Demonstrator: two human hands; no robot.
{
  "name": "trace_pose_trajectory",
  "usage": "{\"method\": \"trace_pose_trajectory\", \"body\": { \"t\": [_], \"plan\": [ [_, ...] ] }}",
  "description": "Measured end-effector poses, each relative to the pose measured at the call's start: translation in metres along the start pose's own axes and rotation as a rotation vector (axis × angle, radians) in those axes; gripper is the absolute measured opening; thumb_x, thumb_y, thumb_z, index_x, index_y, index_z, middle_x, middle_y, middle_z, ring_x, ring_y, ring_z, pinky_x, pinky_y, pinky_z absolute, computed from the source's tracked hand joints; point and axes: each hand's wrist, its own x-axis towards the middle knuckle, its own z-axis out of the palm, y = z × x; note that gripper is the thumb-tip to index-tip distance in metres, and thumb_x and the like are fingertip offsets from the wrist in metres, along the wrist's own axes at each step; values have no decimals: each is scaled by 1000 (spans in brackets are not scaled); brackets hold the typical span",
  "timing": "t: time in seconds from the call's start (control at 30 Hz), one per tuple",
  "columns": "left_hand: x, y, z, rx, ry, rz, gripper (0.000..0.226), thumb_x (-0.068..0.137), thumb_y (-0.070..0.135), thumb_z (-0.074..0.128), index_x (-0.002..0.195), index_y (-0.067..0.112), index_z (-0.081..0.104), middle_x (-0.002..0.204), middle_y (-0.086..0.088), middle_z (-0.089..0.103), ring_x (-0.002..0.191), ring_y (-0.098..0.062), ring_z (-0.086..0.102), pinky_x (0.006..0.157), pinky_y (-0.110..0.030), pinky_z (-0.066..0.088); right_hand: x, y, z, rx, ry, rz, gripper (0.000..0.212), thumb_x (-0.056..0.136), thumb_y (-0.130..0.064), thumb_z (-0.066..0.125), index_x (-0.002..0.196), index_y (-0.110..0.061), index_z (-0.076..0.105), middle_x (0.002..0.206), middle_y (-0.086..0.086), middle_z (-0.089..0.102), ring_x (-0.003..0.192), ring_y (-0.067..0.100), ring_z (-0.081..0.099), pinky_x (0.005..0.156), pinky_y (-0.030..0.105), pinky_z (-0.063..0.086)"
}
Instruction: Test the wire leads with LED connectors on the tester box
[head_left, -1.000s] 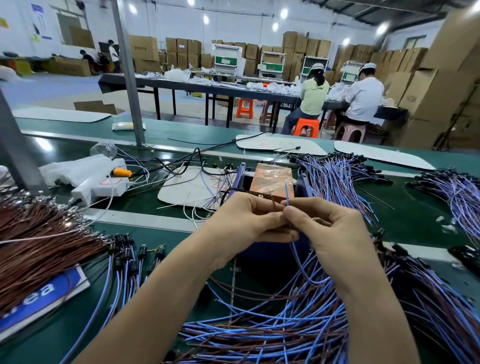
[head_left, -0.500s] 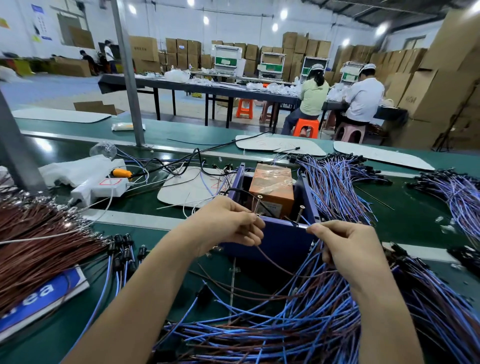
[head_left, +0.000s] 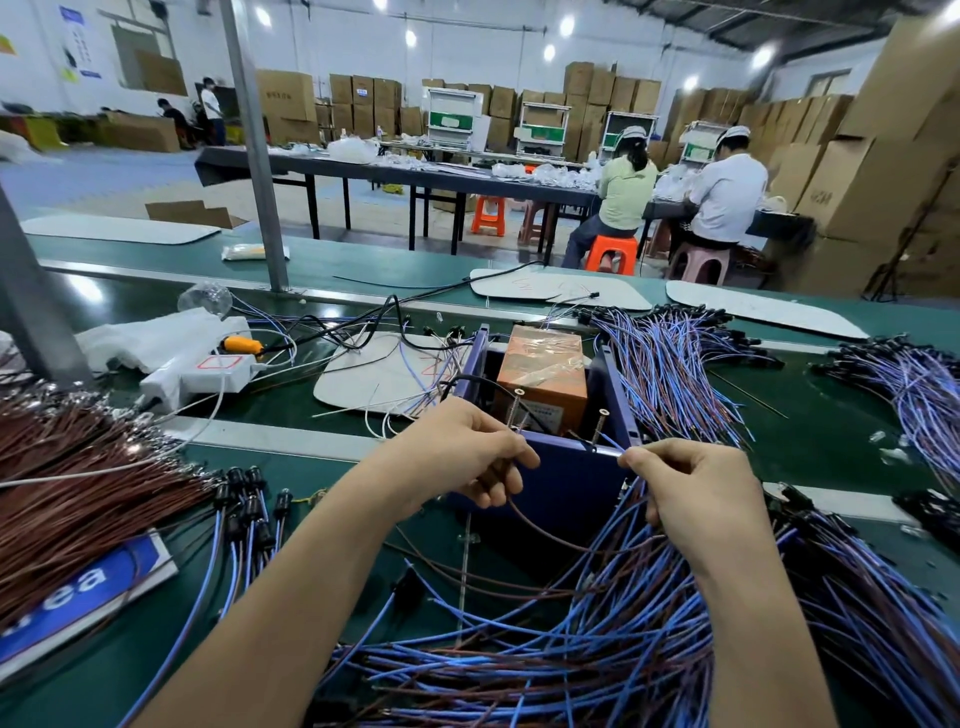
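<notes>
A head-worn camera looks down on two bare forearms reaching forward over a green counter (head_left: 831, 431) strewn with wire leads. Both hands work at the near wall of the blue tester box (head_left: 566, 488), which stands open-topped at the middle of the counter with an orange block (head_left: 545, 364) inside and two upright screws on its near rim.

The left hand (head_left: 462, 452) is turned palm-down with its fingers curled. Its grip is closed on a thin brown wire (head_left: 545, 535), pinched just beside the left screw (head_left: 517, 410). Whether the wire's end touches the screw cannot be told. The wire loops down and away to the right.

The right hand (head_left: 691, 488) is held knuckles-up, thumb and forefinger pinched together on a blue wire (head_left: 613, 444). The wire's tip points at the foot of the right screw (head_left: 601, 426) (contact is too fine to make out).

A large heap of blue and brown leads (head_left: 571, 665) lies under the right forearm and runs back beside the box. A bundle of brown wires (head_left: 78, 483) lies at the far left, and leads with black LED connectors (head_left: 244, 488) lie near it.

A second ago the two hands met in front of the box, pinching one blue wire between them. They have since drawn apart, one to each screw. Compared with half a second ago they have barely shifted.
</notes>
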Motion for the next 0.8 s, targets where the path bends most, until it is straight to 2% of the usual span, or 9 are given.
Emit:
{"method": "trace_pose_trajectory", "body": {
  "t": [0.2,0.33,0.57,0.8],
  "plan": [
    [1,-1,-3,-28,58,5,27,98,16,50,91,-2,71,55,-2,63,42,-8,53,42,-15,42,0,0,2,30,3,1,17,88,-21,67,72,-21,71,35,-12,50,45,8,45,49,24,33],
    [3,-1,1,-20,52,10,27,98,14,50,92,-3,70,53,-1,61,40,-9,51,41,-15,41,0,-1,3,27,6,-8,19,87,-21,67,68,-23,70,35,-10,49,45,10,45,51,25,34],
    [5,-3,5,-28,67,10,27,98,13,49,93,-3,69,52,-1,61,40,-8,51,41,-16,42,0,-1,1,26,-3,0,19,88,-22,66,69,-24,69,37,-9,51,38,3,43,48,22,33],
    [5,-3,8,-67,124,20,27,97,11,50,86,-3,70,53,-2,61,40,-8,51,40,-16,41,-1,-1,1,24,-5,-1,17,89,-22,66,72,-24,70,38,-10,51,33,1,43,47,22,34]
  ]
}}
